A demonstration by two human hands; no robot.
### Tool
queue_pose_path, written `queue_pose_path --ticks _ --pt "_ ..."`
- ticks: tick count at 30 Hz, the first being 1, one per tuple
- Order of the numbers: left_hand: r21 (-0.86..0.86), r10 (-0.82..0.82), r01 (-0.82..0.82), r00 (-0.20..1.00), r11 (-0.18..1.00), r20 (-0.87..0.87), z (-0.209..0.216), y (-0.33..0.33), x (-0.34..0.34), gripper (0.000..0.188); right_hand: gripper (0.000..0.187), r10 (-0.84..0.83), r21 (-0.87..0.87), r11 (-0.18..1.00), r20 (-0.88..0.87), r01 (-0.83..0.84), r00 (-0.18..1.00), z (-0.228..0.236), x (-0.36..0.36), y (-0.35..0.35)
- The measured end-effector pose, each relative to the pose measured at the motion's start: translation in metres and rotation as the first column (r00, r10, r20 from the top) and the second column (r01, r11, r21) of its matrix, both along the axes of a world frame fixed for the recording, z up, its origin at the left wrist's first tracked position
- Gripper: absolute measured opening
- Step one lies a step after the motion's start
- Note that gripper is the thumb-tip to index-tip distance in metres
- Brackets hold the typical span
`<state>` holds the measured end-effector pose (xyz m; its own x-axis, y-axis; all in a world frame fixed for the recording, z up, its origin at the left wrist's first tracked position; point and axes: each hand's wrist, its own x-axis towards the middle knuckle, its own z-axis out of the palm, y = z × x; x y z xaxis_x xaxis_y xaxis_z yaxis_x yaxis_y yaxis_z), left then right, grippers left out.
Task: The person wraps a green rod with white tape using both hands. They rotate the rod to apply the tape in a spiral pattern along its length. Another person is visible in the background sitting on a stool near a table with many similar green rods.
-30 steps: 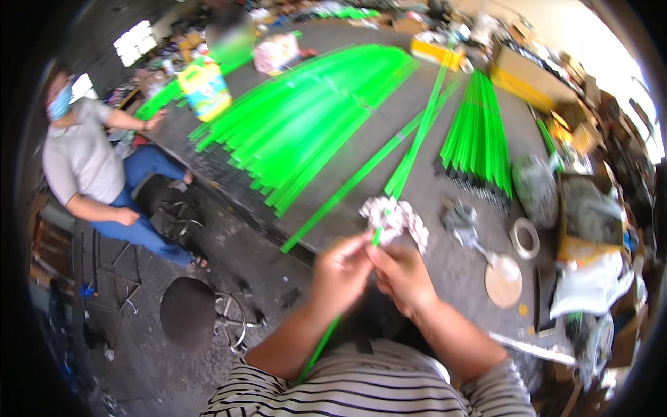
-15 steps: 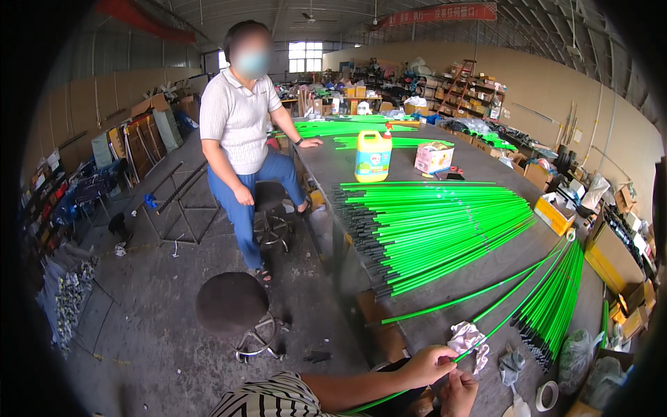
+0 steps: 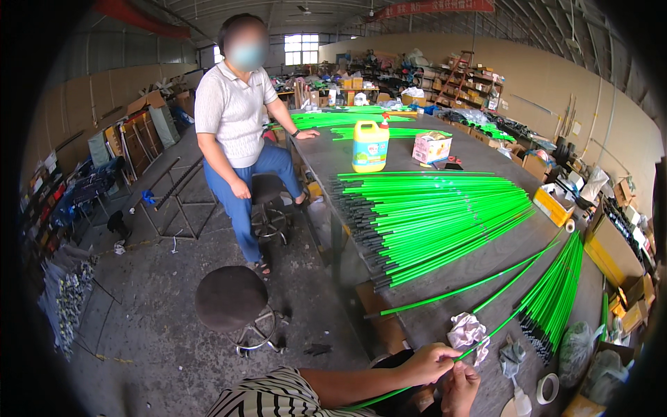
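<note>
A slim green rod runs from the lower left, between my hands, up toward the far right. My left hand pinches it between thumb and fingers. Just right of and below it, my right hand has curled fingers at the same rod, its fingertips close to my left thumb. What exactly those fingertips grip is too small to make out. A crumpled white cloth lies behind the rod, just beyond my hands.
A wide fan of green rods with black ends covers the table; a smaller bundle lies right. Nearby are a tape roll and plastic bag. Farther stand a yellow jug, a carton and a person.
The held rod's far part has swung right, toward the smaller bundle. Both hands keep nearly the same place on it. The whole view has shifted slightly.
</note>
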<state>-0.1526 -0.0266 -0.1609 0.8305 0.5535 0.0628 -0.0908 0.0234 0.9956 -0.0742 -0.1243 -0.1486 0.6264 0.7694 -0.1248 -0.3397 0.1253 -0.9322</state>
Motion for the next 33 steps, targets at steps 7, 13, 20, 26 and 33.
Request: queue_pose_path --ticks 7,13,20,26,33 --pt "-0.099 -0.165 0.156 0.983 0.983 -0.081 0.027 -0.01 -0.014 0.037 0.023 -0.066 -0.029 0.997 -0.022 0.065 0.998 0.003 0.005 -0.005" --pt "-0.109 -0.375 0.362 0.914 0.926 -0.153 0.009 -0.01 -0.054 0.041 0.016 -0.336 0.166 0.93 0.019 0.329 0.942 0.003 0.049 -0.015" --pt "0.266 -0.28 0.473 0.797 0.84 -0.535 -0.008 0.027 -0.102 0.022 0.015 -0.676 0.156 0.734 0.071 0.661 0.733 0.017 0.088 -0.039" --pt "0.502 0.265 -0.078 0.912 0.861 -0.314 0.029 0.062 -0.11 0.013 0.017 -0.433 0.101 0.868 0.634 0.487 0.641 -0.005 0.062 -0.022" --pt "0.9 0.438 -0.089 0.891 0.426 -0.119 0.04 0.122 -0.037 0.017 0.019 -0.174 0.021 0.894 0.937 0.448 0.304 -0.005 0.057 -0.028"
